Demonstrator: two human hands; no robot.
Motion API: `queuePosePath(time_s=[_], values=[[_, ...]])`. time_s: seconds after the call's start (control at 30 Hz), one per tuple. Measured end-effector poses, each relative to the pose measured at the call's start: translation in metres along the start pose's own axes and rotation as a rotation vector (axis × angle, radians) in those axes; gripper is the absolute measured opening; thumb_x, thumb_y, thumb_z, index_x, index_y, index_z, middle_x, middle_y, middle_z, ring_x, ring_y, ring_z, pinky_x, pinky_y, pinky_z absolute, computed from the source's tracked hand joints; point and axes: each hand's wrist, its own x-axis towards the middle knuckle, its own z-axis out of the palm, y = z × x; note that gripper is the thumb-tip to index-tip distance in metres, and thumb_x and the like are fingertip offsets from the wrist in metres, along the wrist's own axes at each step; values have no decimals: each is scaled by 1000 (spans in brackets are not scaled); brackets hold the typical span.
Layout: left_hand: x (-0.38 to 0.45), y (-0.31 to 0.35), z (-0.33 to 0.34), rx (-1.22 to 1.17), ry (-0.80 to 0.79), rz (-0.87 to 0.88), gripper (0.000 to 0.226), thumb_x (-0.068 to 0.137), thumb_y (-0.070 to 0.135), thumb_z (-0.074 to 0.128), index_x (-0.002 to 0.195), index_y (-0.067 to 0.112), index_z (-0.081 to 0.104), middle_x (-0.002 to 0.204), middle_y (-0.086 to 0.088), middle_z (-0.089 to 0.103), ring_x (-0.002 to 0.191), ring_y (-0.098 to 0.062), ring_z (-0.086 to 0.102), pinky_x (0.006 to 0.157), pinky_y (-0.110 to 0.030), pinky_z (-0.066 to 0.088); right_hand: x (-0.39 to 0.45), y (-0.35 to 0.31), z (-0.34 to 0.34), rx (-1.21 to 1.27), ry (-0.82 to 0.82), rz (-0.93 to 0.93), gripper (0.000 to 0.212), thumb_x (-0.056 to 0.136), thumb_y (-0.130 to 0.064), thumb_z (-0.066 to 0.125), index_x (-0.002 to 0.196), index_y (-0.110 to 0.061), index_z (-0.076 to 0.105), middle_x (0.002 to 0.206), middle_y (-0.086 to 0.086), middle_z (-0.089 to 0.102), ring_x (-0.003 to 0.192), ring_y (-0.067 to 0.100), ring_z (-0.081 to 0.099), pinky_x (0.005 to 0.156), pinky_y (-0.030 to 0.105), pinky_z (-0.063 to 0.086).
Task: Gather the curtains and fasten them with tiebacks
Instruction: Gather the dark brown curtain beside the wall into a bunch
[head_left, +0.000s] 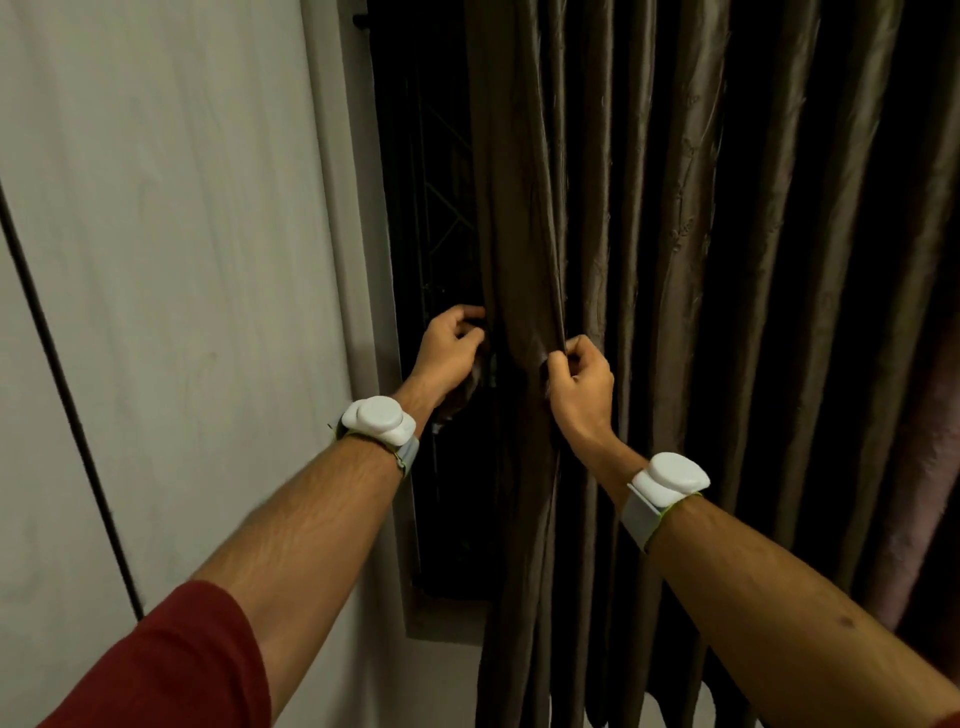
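A dark brown curtain (649, 218) hangs in long vertical folds over a window. My left hand (451, 349) curls round the curtain's left edge at waist height, fingers partly hidden behind the cloth. My right hand (579, 382) pinches a fold a little to the right, so a narrow bunch of fabric (522, 312) is held between the two hands. A strip of dark cloth, perhaps a tieback, shows below my left palm; I cannot tell for sure. Both wrists carry white sensor bands.
A white wall (171, 260) fills the left, crossed by a thin black cable (67, 405). The dark window opening with a metal grille (441, 208) shows beside the curtain's edge. A pinkish second curtain (924, 467) hangs at far right.
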Motion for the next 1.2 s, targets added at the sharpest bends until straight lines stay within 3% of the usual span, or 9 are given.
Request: queuePosePath(time_s=[0.13,0.23,0.33,0.5,0.6,0.7,0.83,1.0,1.2], values=[[-20,8,-1,-40,0,68,32,105,13,41,86,24,64,52,16,49,45,-1,43,44,-22,40,-13,-2,-6,-40,63,-25,10,101,-28,59,94,-20,60,76,6,65,65,24,62,57,42,50],[-39,17,-8,-86,25,174,32,107,30,51,80,19,62,61,17,56,57,1,53,59,-20,45,-23,-11,1,-57,68,-107,25,99,-44,64,108,-22,64,93,-8,71,82,6,69,72,32,59],[-54,17,-9,-96,18,243,25,104,37,61,94,16,72,85,5,72,80,-6,69,75,-21,56,-29,-18,13,-79,85,-170,24,96,-35,69,115,-21,64,97,-17,70,92,-1,70,79,25,60],[-70,9,-14,3,163,273,7,101,24,67,95,21,72,87,4,69,75,2,65,70,-11,49,-33,-28,27,-109,152,-158,32,93,-23,71,120,-26,54,101,-14,67,88,3,67,73,22,55],[-74,12,-13,43,247,292,5,98,24,71,100,23,75,86,14,74,80,3,70,71,-17,55,-33,-31,28,-121,153,-199,29,91,-19,71,114,-25,53,101,-11,65,87,4,65,75,24,54],[-81,16,-6,113,308,277,24,94,29,74,117,23,72,102,13,76,95,1,72,82,-22,59,-31,-29,27,-146,131,-228,17,89,-13,72,99,-21,60,93,-8,63,81,6,60,70,28,54],[-88,27,7,314,405,344,24,95,39,69,115,25,72,100,11,77,90,-1,72,79,-26,61,-32,-28,25,-129,67,-283,14,85,-11,74,97,-16,69,90,-5,63,77,5,57,66,20,45],[-100,39,18,292,339,291,43,100,56,59,117,20,75,99,8,78,90,-6,73,76,-25,60,-40,-27,18,-50,-3,-336,11,90,-15,75,99,-10,76,86,0,67,73,12,61,64,32,53],[-102,48,10,136,293,214,17,103,28,64,95,15,71,83,3,72,80,-15,71,75,-41,60,-38,-30,4,80,-22,-310,20,97,-22,69,114,-14,76,103,1,68,91,11,67,79,34,58]])
